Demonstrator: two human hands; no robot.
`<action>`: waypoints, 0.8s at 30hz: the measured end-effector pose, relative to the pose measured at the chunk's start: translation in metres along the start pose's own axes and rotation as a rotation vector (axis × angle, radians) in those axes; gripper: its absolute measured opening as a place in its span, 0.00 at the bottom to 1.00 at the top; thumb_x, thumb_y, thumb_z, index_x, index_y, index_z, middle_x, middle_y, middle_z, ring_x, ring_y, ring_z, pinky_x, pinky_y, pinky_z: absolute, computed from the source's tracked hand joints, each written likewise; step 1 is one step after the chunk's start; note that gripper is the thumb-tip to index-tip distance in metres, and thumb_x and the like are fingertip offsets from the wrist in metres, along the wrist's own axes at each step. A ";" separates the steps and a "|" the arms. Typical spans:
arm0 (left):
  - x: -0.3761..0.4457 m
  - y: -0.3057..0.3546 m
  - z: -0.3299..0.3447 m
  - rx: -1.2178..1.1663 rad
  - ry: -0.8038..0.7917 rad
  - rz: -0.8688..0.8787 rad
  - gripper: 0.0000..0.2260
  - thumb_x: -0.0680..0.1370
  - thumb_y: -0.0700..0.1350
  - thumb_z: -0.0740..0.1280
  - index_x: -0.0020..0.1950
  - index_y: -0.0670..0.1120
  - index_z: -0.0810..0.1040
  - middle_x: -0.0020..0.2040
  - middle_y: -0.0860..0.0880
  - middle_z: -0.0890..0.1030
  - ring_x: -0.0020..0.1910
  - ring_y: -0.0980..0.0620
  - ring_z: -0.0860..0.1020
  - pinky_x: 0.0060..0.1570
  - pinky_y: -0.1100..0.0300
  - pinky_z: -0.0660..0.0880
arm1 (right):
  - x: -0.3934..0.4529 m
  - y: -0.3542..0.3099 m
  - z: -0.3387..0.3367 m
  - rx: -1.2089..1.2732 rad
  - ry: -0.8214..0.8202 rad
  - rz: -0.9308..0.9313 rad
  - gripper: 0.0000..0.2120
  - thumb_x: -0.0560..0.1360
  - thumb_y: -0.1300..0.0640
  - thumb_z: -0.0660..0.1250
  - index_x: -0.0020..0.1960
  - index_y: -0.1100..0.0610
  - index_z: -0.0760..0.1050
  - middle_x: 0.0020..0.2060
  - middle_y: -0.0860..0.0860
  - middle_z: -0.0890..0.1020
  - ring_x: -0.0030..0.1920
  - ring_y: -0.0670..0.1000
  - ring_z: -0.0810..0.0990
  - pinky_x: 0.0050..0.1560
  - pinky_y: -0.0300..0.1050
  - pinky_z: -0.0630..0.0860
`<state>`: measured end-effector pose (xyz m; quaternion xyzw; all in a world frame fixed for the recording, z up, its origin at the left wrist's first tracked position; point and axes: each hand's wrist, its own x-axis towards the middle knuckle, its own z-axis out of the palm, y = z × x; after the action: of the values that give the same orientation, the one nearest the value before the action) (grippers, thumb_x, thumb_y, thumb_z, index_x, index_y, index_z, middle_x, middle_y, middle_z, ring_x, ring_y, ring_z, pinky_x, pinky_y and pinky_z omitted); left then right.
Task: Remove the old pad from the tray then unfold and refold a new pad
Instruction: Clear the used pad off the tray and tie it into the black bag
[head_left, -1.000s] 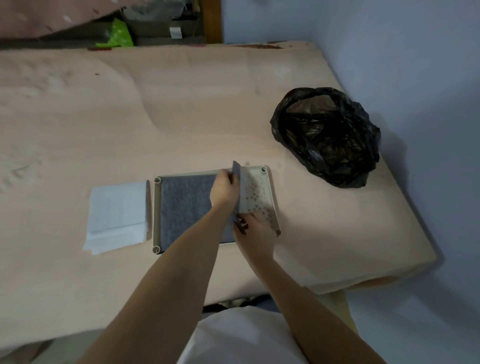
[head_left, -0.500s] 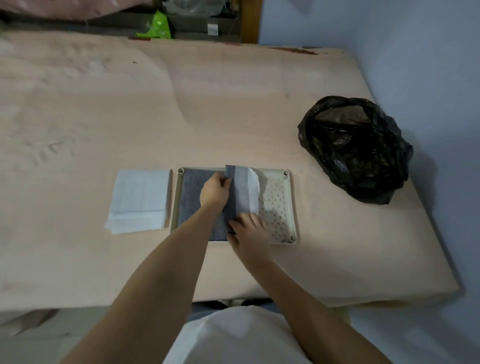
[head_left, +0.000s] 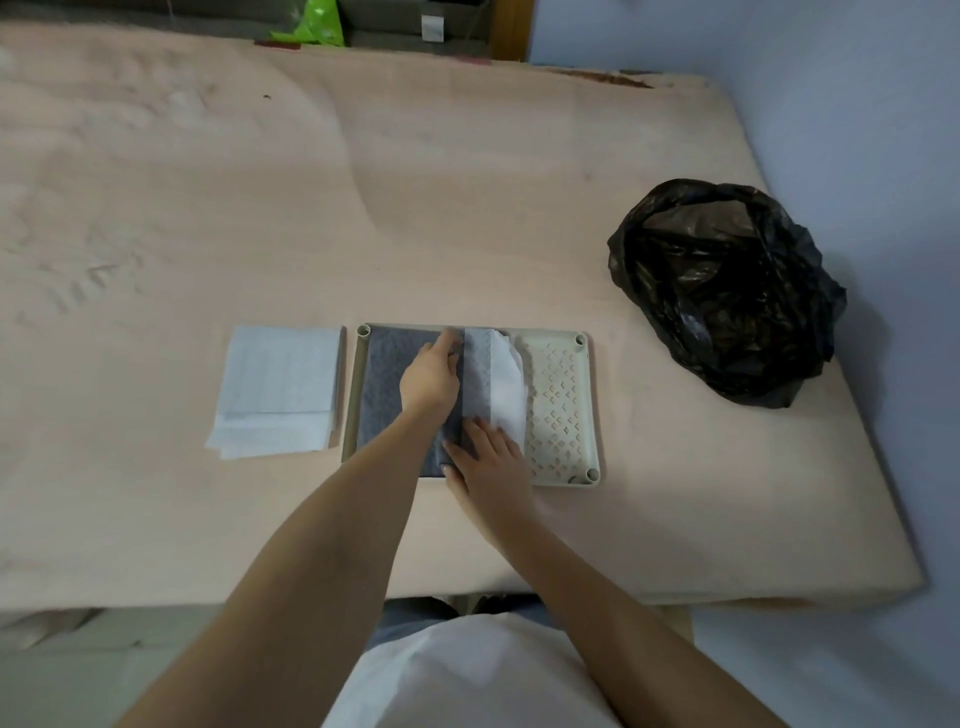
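The old pad (head_left: 395, 384) is half peeled off the tray (head_left: 563, 410), left hand (head_left: 431, 379) gripping its fold, right hand (head_left: 488, 457) pressing flat; next, lift it clear.

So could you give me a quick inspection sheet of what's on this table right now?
Surface: pinkish padded table, dents on its left part.
Job's things: beige tray with cut-out pattern; grey old pad on the tray's left part, its right side folded over, pale underside up; folded white new pad left of the tray.
Clutter: open black bag to the right.
Hands: left hand on the old pad by the fold; right hand presses the folded flap's near end.
Cables: nothing seen.
Surroundings: bluish wall at right; green bag behind the table.
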<state>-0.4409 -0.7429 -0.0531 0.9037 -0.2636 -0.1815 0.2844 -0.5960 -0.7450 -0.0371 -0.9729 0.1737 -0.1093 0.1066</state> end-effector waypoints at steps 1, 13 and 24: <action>0.000 0.000 0.001 0.027 -0.006 0.015 0.15 0.82 0.42 0.52 0.65 0.50 0.70 0.57 0.43 0.75 0.44 0.41 0.76 0.36 0.53 0.72 | 0.000 0.000 0.002 0.002 0.003 0.001 0.15 0.58 0.54 0.81 0.44 0.55 0.85 0.48 0.58 0.85 0.49 0.56 0.84 0.47 0.51 0.81; -0.008 0.002 0.013 0.485 -0.095 0.108 0.24 0.81 0.40 0.54 0.77 0.48 0.53 0.60 0.41 0.68 0.52 0.43 0.73 0.41 0.54 0.68 | -0.005 0.014 0.009 0.212 -0.145 0.085 0.21 0.77 0.52 0.54 0.65 0.58 0.74 0.66 0.56 0.75 0.67 0.55 0.71 0.66 0.51 0.67; -0.012 -0.001 0.024 0.642 -0.087 0.126 0.25 0.82 0.40 0.51 0.78 0.47 0.46 0.64 0.39 0.67 0.59 0.42 0.71 0.58 0.52 0.67 | 0.062 0.069 0.018 -0.144 -0.345 0.042 0.28 0.80 0.55 0.51 0.77 0.59 0.47 0.77 0.54 0.48 0.77 0.51 0.44 0.72 0.46 0.33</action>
<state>-0.4618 -0.7453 -0.0695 0.9204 -0.3749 -0.1096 -0.0158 -0.5563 -0.8281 -0.0607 -0.9785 0.1805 0.0741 0.0670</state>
